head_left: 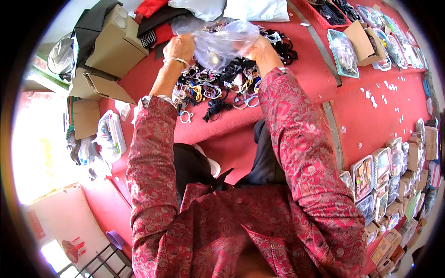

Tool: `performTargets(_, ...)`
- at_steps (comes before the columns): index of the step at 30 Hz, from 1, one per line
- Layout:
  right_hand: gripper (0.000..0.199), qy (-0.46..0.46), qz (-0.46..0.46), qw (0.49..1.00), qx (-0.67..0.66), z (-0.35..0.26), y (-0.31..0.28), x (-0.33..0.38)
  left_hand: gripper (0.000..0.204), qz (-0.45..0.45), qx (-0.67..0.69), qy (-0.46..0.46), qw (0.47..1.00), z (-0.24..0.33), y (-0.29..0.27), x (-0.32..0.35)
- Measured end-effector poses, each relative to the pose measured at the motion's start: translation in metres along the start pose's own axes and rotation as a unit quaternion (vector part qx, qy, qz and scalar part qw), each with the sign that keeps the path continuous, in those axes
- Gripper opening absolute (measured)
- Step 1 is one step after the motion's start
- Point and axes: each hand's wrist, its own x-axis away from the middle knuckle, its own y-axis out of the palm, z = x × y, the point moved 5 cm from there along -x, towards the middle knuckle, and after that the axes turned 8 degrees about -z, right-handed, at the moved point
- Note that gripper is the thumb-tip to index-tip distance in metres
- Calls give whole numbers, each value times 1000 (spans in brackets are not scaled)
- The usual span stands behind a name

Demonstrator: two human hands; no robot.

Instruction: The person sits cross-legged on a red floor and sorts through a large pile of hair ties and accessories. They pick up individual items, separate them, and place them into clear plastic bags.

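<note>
A clear plastic bag (218, 46) is stretched between my two hands, above a pile of hair ties (222, 92) on the red surface. My left hand (180, 47) is closed on the bag's left side, with a pale bracelet round the wrist. On the other side my right hand (260, 50) grips the bag, its fingertips partly hidden by the plastic. Something pale shows through the film, too blurred to name. Many of the ties are black; others are white, yellow, purple or pale blue, and some lie right under the bag.
Cardboard boxes (118, 44) stand at the left, near a white tray (111, 134) of bagged goods. To the right are a light blue basket (343, 53), a red basket (327, 14) and an open carton (364, 44). Several packed clear boxes (363, 178) line the lower right.
</note>
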Motion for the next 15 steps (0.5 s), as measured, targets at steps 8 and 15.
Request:
performTargets(8,19,1,108,994,-23,-13,16,9,25,60,187,-16,980,30,-65,-12)
performTargets(15,33,-130,-17,991,-39,-48,66,37,27,156,242,-45,957,7,-97,27)
